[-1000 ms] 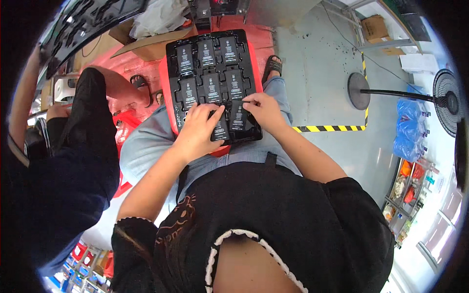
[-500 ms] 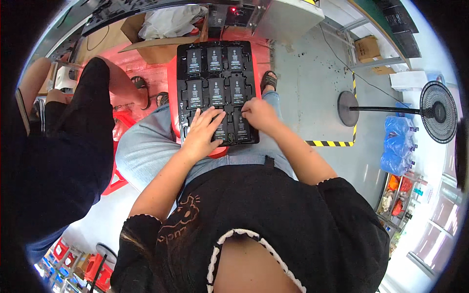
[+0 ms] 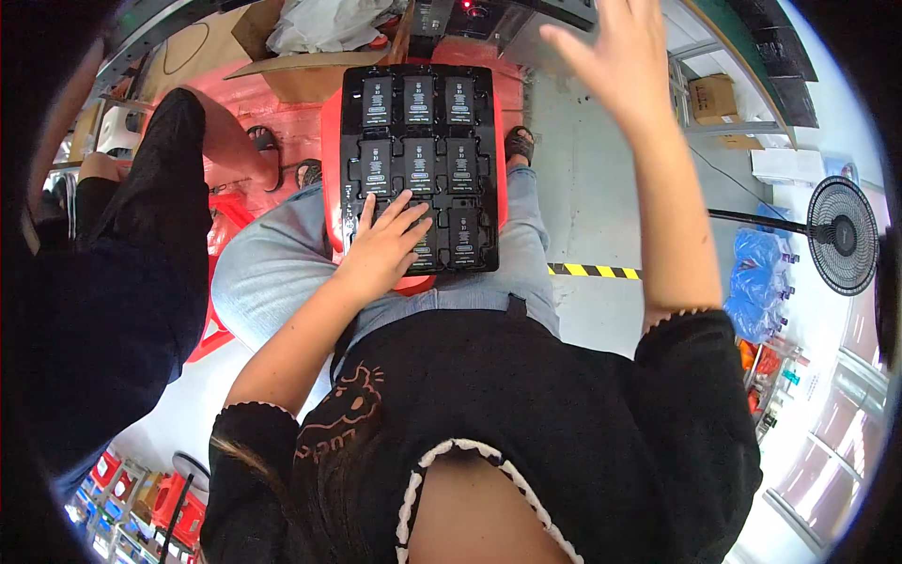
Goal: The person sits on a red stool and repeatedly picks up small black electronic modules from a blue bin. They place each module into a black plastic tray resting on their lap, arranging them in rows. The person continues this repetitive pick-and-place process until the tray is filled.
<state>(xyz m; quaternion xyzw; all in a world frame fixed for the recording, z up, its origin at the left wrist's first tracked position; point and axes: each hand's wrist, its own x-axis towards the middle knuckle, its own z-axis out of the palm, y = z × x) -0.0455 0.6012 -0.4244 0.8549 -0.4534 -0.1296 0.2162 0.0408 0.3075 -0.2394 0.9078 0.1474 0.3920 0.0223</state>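
A black plastic tray (image 3: 485, 141) rests in front of me on a red stool (image 3: 332, 150) between my knees. Flat black phone batteries (image 3: 418, 162) with white print lie in its pockets, in rows of three. My left hand (image 3: 383, 242) is spread over the tray's near left part, fingers apart, hiding some of the batteries there. The near right battery (image 3: 464, 237) lies uncovered in its pocket. Away from the tray, my right hand (image 3: 620, 61) is raised at the upper right, thumb stretched out; its other fingertips are cut off by the picture's edge. I see nothing in it.
An open cardboard box (image 3: 305, 80) with clear plastic bags stands beyond the tray. A dark work surface with a red light (image 3: 467, 6) runs along the far edge. Another person's knee (image 3: 178, 127) is close on my left. A standing fan (image 3: 841, 235) is at the right.
My right hand has left the tray's near right battery and swung up and to the right. My left hand stays on the tray, its fingers a little more spread.
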